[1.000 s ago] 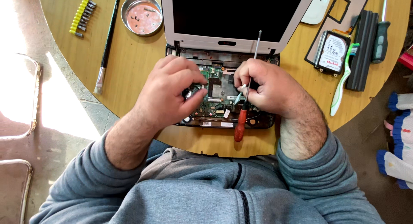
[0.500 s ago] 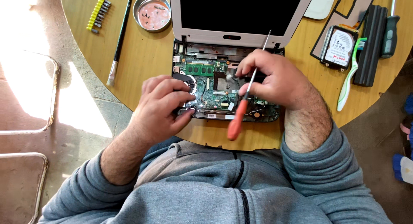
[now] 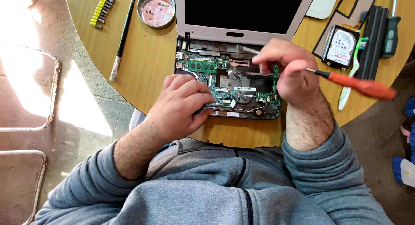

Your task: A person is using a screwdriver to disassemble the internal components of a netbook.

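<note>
The small laptop (image 3: 229,78) sits opened up near the front edge of the round wooden table (image 3: 142,69), its keyboard cover already off so that the green circuit board (image 3: 225,80) and its cables lie bare below the raised dark screen (image 3: 246,9). Judging by what lies about, the stripping is well along: a hard drive (image 3: 341,45) lies out on the table to the right, beside a long black battery (image 3: 372,39) and a loose black frame piece (image 3: 346,13), and a round metal tin (image 3: 156,10) near the top holds a few small screws. The board itself is not yet out; it rests in the base with wires across it, so its lifting and whatever holds it down seem to be what remains. The left hand (image 3: 181,106) lies curled over the front left corner of the base, fingers bent and pressing down on the edge, bracing rather than gripping anything loose. The right hand (image 3: 289,71) is clenched around a red-handled screwdriver (image 3: 359,84), whose handle sticks out to the right, while its fingertips pinch down at the board's right side; whether they hold a part there I cannot tell. A strip of yellow bits (image 3: 101,9), a brush (image 3: 123,35), a green toothbrush (image 3: 352,74) and a second, dark-handled screwdriver (image 3: 391,28) lie untouched.
</note>
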